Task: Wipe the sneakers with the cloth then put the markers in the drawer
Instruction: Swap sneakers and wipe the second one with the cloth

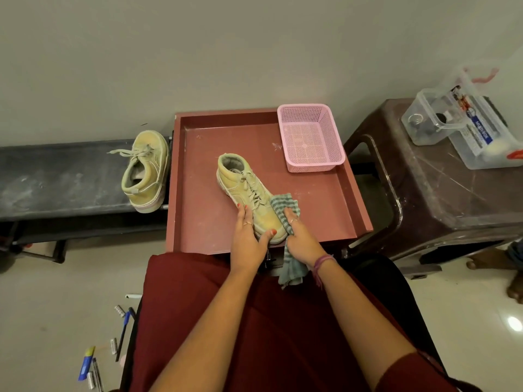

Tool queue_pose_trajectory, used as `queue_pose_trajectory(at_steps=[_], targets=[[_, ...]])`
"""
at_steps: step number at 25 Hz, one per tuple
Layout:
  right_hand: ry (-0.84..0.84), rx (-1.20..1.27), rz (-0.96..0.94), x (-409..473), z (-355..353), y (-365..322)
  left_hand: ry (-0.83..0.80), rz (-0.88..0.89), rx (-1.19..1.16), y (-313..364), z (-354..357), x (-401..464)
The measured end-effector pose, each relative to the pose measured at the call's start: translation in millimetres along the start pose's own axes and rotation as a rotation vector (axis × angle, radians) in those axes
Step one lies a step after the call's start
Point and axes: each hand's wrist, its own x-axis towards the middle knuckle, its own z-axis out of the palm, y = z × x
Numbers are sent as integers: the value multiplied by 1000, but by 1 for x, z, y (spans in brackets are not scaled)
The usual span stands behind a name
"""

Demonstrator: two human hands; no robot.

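Risk first: the sneaker [249,195] under your hands sits with its toe right at the near edge of the red tray [203,222]. A hard wipe stroke toward you could probably drag it off the lip into your lap. The cloth [284,207] trails a long loose tail below your right wrist, over the tray edge; it may snag there and pull out of your grip mid-stroke.

Your left hand [247,239] clamps the toe of the sneaker, thumb across the toe cap, fingers curled along its left side. It steadies the shoe well, but only at one end, so the heel can swing.

Your right hand [298,236] is closed round the bunched cloth, pressing it against the shoe's right side just beside your left thumb. Hands close together, not touching.

Second sneaker [145,171] lies well off to the left of your left hand, on a dark bench [56,176], apparently not yet in hand.

Markers [93,363] lie scattered on the floor, low and left of your left forearm. Some pieces look like loose caps; too small to tell. Easy to kick or roll.

Pink basket [311,137] beyond your right hand.
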Motion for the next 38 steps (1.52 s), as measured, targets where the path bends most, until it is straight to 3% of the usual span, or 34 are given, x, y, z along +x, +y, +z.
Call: queue_pose_trajectory(at_steps=[6, 12, 19, 23, 25, 27, 31, 34, 38], targets=[[-83, -112, 15, 41, -15, -16, -4, -1, 23, -1, -2, -2], [53, -213, -112, -21, 24, 16, -61, 26, 19, -8, -7, 3], [-16, -212, 7, 46, -5, -23, -93, 18, -27, -10, -11, 7], [18, -415, -62, 11, 16, -12, -103, 33, -58, -14, -10, 8], [6, -404, -120, -18, 24, 2, -114, 41, -54, -15, -11, 9], [-35, -222, -86, -30, 17, 6, -153, 53, -31, -16, -14, 12], [40, 488, 151, -32, -22, 0, -234, -14, 34, -2, -10, 4], [158, 834, 244, -37, -41, 6, -97, -147, 57, 14, 15, -11], [232, 961, 199, -35, -46, 7, 92, -246, 53, 20, 31, -10]])
